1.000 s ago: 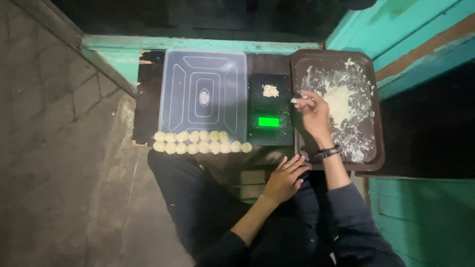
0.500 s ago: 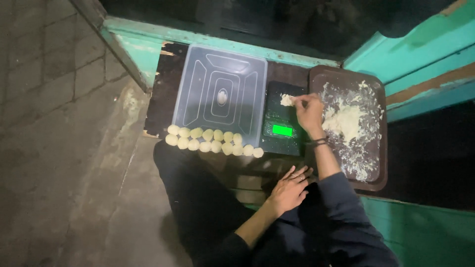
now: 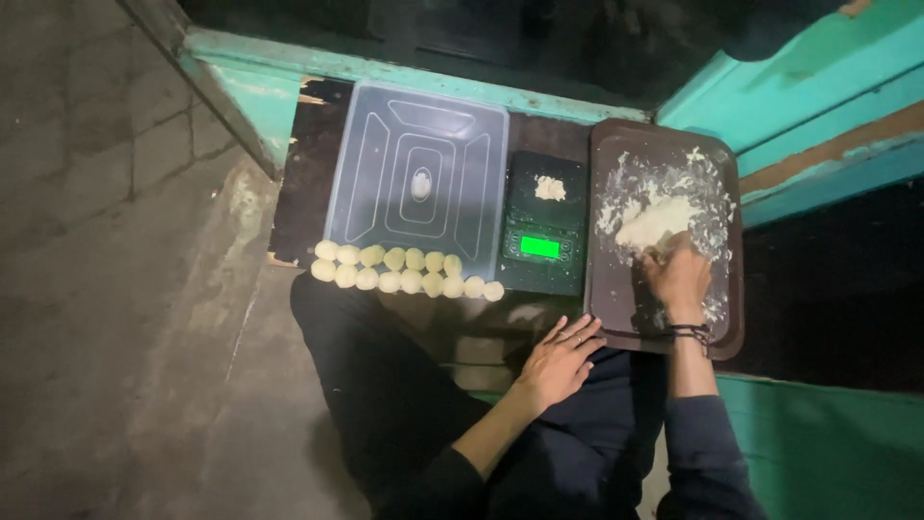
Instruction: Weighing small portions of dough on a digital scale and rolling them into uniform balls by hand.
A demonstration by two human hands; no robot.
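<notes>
A dark surface [image 3: 308,183] is framed by teal-painted wood. Two rows of dough balls [image 3: 404,271] are already lined up; one small piece [image 3: 550,188] lies on the scale [image 3: 543,223]. Much dough [image 3: 654,220] remains on the brown tray [image 3: 616,299], gripped by the right hand [image 3: 679,279]. The left hand [image 3: 558,361] is spread, resting idle.

The dough [image 3: 654,223] under the right hand's fingers [image 3: 666,258] is pale cream, smeared white across a dark brown tray [image 3: 608,308]. Left of the fingers, the scale [image 3: 543,226] is black with a bright green display, a cream lump on it. Further left, a translucent grey-white lid [image 3: 416,178] shows nested rectangle ridges, with pale yellow balls [image 3: 404,272] in two rows. The ledge [image 3: 289,58] is worn turquoise; the floor [image 3: 96,289] grey.
</notes>
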